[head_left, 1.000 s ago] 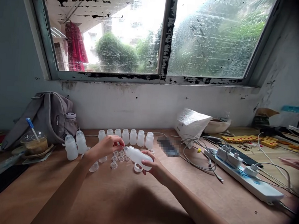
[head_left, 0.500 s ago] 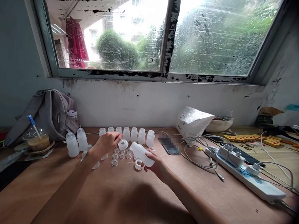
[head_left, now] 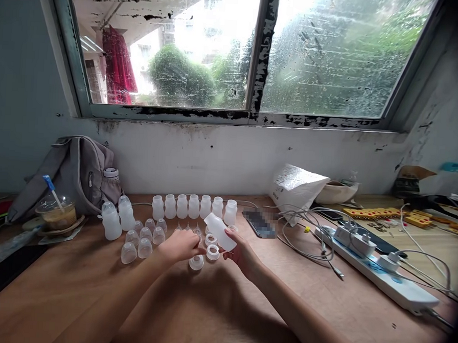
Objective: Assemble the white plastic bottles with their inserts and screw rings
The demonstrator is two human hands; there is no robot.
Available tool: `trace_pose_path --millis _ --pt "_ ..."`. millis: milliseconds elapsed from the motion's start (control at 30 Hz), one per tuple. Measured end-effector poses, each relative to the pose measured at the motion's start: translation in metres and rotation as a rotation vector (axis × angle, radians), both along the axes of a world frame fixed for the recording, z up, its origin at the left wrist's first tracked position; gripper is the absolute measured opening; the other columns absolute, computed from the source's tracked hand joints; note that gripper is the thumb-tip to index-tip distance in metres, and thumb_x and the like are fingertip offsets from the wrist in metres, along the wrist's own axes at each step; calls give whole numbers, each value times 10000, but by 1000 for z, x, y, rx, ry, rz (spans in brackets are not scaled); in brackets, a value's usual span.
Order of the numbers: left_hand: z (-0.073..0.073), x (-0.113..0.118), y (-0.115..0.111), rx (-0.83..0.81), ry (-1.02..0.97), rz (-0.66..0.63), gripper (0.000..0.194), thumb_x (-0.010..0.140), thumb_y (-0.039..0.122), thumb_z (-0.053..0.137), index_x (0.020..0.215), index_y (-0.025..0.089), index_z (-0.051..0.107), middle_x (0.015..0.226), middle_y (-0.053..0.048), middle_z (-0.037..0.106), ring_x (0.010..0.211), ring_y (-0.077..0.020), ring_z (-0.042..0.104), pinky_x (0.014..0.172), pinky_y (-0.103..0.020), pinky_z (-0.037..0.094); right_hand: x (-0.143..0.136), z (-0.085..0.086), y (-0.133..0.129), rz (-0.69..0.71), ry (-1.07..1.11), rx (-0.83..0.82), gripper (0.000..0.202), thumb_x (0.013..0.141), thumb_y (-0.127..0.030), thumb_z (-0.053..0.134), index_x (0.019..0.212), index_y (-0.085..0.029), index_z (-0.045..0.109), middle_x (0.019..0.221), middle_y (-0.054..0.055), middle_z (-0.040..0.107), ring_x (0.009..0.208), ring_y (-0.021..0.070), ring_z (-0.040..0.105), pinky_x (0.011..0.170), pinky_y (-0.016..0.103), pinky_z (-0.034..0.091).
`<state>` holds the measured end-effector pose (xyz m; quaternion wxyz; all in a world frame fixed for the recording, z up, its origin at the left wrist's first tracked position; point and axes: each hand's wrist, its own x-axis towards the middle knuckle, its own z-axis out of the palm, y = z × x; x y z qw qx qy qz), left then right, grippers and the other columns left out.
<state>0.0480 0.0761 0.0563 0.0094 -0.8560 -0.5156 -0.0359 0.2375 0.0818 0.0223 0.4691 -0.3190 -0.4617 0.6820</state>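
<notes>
My right hand [head_left: 240, 254] is wrapped round the lower part of a frosted white baby bottle [head_left: 220, 231], tilted with its neck toward the upper left. My left hand [head_left: 182, 245] is closed, palm down, with a white collar with a nipple [head_left: 196, 262] just under its fingertips; the exact grip is partly hidden. Clear nipples [head_left: 197, 230] stand behind the left fingers, mostly covered by that hand. White collar rings [head_left: 213, 252] lie between the two hands. Several translucent domed caps [head_left: 145, 248] are grouped left of my left hand.
Upright bottles [head_left: 181, 206] form a row at the back, with two more bottles [head_left: 111, 224] at left. A phone [head_left: 259, 223], tangled cables [head_left: 306, 232] and a power strip [head_left: 377, 271] lie rightward. A drink cup [head_left: 58, 215] and backpack [head_left: 77, 168] stand left.
My left hand has come down toward me and slightly right, and the collar has moved with it. The domed caps are now uncovered. The bottle in my right hand has shifted slightly up and right.
</notes>
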Motion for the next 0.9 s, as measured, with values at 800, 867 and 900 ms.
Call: trace_pose_path --millis 800,867,900 --pt "65 -97 26 381 -427 500 234 742 410 500 846 236 617 669 -1 602 627 -154 546 558 -221 344 -9 -3 -10 -110 -346 290 403 688 -472 609 994 -224 527 994 62 563 880 188 533 672 287 439" --pt "61 -119 38 359 -375 591 246 743 410 491 871 237 610 734 -19 634 691 -178 571 575 -226 355 -11 -3 -11 -112 -383 309 399 682 -472 613 973 -213 528 970 64 561 833 181 536 651 290 441" --pt "58 -128 45 333 -362 630 248 746 405 485 882 235 605 750 -27 642 718 -189 579 586 -229 361 -12 -3 -12 -111 -398 320 393 685 -468 611 968 -209 527 966 65 558 821 177 535 648 292 439"
